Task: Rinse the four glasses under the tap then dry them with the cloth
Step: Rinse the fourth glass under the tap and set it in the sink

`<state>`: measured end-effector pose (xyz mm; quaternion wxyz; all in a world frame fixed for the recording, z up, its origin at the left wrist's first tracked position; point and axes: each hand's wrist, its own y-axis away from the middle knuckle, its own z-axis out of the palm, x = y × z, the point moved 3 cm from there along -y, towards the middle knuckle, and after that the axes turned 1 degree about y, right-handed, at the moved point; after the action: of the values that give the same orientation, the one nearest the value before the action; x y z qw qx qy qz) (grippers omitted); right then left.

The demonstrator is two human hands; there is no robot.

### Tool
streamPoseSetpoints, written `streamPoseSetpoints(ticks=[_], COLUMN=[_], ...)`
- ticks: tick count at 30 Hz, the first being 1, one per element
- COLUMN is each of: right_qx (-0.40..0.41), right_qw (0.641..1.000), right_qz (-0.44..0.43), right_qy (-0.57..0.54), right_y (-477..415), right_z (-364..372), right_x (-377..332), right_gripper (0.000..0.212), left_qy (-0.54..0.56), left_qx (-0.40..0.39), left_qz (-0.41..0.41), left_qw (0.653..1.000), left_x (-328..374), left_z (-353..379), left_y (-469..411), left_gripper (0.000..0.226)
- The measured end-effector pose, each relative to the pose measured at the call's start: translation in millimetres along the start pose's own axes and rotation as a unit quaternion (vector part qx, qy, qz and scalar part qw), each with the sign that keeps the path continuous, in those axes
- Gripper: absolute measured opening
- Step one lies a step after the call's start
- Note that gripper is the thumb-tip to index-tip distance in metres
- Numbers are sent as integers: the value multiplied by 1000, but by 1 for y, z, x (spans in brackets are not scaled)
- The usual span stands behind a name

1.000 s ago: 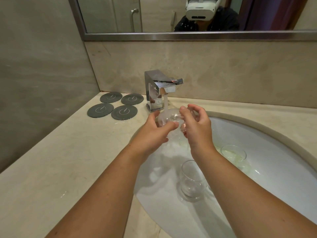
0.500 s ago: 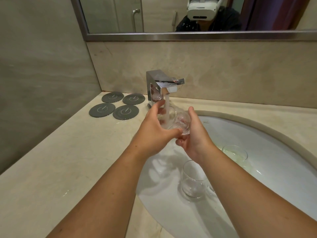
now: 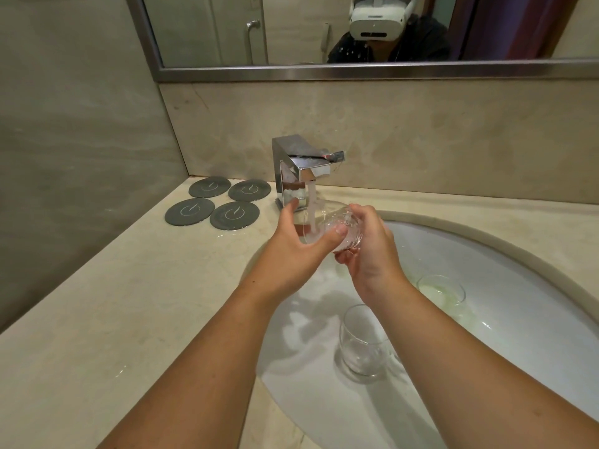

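A held glass (image 3: 338,222) is kept tilted on its side under the tap (image 3: 301,166), above the back edge of the basin (image 3: 518,286), and a stream of water (image 3: 311,205) is seen falling onto its open end. The left hand (image 3: 291,251) is curled round that open end: the thumb is laid across the side facing the camera and the fingers are wrapped behind the glass, with one fingertip showing just beside the tap's body. The right hand (image 3: 372,254) is closed round the thick base end, the fingers bent over the top and the thumb tucked underneath (whether the palm itself is pressed to the glass cannot be told). Two more glasses are stood upright inside the basin, well apart from each other. The near glass (image 3: 363,341) is placed toward the basin's front edge and is partly covered by the right forearm. The far glass (image 3: 440,290) is set farther right, deeper in the bowl, and a pale greenish tinge is seen at its bottom. Four dark round coasters (image 3: 235,215) are laid flat in a close cluster at the back left corner of the counter (image 3: 113,303), just left of the tap. A framed mirror (image 3: 227,27) is mounted above the counter's back edge, and a person wearing a white headset is reflected in it
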<state>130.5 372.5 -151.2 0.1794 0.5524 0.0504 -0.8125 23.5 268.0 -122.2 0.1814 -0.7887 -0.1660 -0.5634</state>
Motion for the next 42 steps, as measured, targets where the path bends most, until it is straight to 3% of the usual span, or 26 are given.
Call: streamPoseSetpoints(ticks=[4, 9, 14, 19, 23, 29, 35, 42], right_qx=[-3, -15, -10, 17, 27, 14, 4, 21], right_qw=[1000, 997, 995, 999, 999, 999, 997, 999], right_qz=[-8, 70, 101, 46, -9, -10, 44, 34], right_qy=[12, 12, -13, -7, 32, 48, 58, -8], right_y=[0, -2, 5, 1, 6, 9, 7, 7], right_z=[3, 2, 2, 0, 2, 2, 1, 3], right_x=[0, 8, 6, 5, -2, -5, 2, 0], right_gripper=[43, 66, 42, 41, 46, 30, 51, 25], left_qy=[25, 5, -12, 9, 15, 27, 5, 10], left_qx=[14, 7, -19, -22, -8, 1, -20, -15], left_qz=[-9, 13, 23, 7, -13, -5, 30, -7], left_qw=[1000, 1000, 999, 1000, 1000, 1000, 999, 1000], left_x=[0, 5, 3, -1, -1, 3, 5, -3], left_z=[-2, -5, -3, 0, -1, -5, -5, -2], left_y=[-2, 0, 0, -1, -1, 0, 2, -1], left_gripper=[118, 105, 106, 112, 93, 63, 65, 97])
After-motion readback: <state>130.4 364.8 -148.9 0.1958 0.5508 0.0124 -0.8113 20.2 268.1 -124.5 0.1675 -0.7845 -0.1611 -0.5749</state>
